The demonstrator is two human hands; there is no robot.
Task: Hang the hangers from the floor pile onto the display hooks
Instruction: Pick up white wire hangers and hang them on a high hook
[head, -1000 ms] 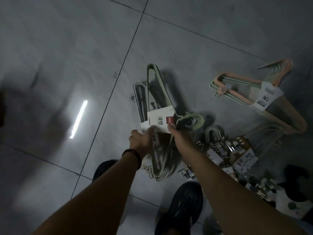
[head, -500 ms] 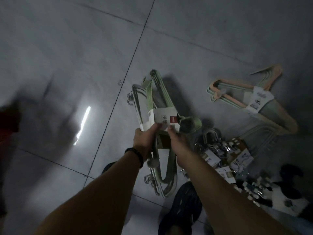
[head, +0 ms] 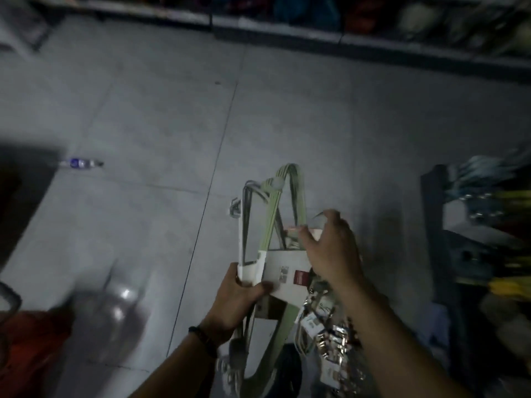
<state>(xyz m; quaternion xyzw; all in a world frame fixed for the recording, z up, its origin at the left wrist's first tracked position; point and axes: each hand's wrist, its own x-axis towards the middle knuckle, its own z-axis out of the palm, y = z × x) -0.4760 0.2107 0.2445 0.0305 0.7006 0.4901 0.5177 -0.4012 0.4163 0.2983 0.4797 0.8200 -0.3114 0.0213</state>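
A bundle of pale green hangers [head: 298, 193] with a white paper sleeve [head: 283, 272] is off the floor in front of me. My left hand [head: 232, 297] grips the sleeve's left edge together with a second, grey-white set of hangers [head: 244, 225]. My right hand [head: 330, 251] curls over the bundle's right side, where the hooks are, thumb and fingers closed on it. Below my right wrist shows a cluster of clip hangers [head: 324, 328] with shiny metal clips; I cannot tell whether they lie on the floor or hang.
Grey tiled floor [head: 172, 124] stretches ahead. A low shelf [head: 316, 35] of goods runs along the top. A dark display rack [head: 474, 239] with packed items stands at the right. A small bottle [head: 80, 163] lies at left, something red [head: 28, 354] at the lower left.
The hanger bundle has come up off the floor in both hands and the view has swung upward. The pink hangers have left the view; shelf and rack have come in.
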